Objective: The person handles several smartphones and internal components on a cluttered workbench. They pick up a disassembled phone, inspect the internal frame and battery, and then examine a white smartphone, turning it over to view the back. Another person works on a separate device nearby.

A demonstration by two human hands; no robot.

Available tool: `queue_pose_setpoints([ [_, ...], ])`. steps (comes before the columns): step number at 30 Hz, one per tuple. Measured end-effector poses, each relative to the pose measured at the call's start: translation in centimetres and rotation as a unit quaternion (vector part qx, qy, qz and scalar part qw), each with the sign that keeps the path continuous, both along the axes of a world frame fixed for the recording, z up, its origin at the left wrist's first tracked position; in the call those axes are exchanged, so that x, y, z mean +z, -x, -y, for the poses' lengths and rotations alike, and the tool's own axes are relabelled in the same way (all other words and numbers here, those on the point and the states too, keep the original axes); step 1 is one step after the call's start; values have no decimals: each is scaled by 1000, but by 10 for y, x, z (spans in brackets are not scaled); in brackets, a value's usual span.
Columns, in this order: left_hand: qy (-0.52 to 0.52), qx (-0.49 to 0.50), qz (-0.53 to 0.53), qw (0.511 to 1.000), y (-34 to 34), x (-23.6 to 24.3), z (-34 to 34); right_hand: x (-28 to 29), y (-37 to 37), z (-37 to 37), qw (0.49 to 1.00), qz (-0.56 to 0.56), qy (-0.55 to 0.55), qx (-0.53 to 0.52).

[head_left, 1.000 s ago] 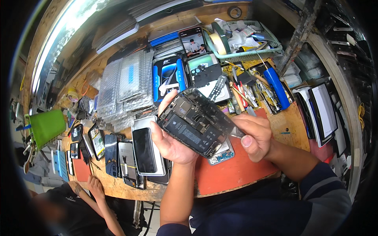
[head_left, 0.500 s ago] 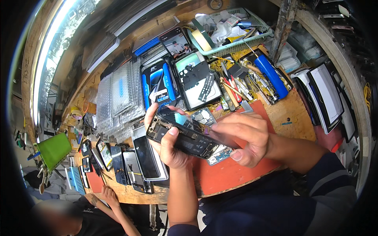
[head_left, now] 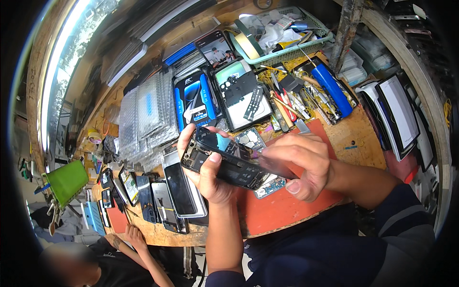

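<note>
My left hand grips an opened smartphone, thumb on its near edge and fingers around the far end. Its inside shows a dark battery and small metal parts. A glossy phone screen stands tilted over the body, raised on the near side. At its right end my right hand holds the screen between thumb and fingers. Whether the screen is still joined to the body is hidden. Beneath the phone, partly covered, is another phone's bare frame with exposed parts, lying on an orange mat.
Phones lie left of my left arm, one in a white box. Behind are bubble-wrapped packets, a blue phone-screen box and a tool tray with a blue cylinder. A green basket stands farther back. Another person's hand rests at lower left.
The screen's near edge has lifted a little more from the phone body, widening the gap. Both hands keep their hold, and the view has shifted slightly.
</note>
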State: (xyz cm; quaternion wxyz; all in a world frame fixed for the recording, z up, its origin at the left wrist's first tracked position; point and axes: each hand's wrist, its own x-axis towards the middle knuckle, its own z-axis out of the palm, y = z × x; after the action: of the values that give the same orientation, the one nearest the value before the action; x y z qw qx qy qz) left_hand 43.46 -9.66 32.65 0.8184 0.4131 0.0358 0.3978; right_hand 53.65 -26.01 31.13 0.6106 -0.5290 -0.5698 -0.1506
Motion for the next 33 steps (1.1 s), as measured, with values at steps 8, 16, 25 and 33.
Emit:
queue_pose_setpoints([
  [8,-32,0,11,999,0,2,-1,-1,-2,1,1000,10,14,2],
  [16,-36,6,12,999,-1,1,-1,-1,-2,1,1000,7,22,2],
  [25,-69,26,-29,997,3,1,-2,0,-1,0,1000,4,31,-1],
  [33,-67,37,-20,997,0,1,-4,-2,-3,-1,997,-11,75,18],
])
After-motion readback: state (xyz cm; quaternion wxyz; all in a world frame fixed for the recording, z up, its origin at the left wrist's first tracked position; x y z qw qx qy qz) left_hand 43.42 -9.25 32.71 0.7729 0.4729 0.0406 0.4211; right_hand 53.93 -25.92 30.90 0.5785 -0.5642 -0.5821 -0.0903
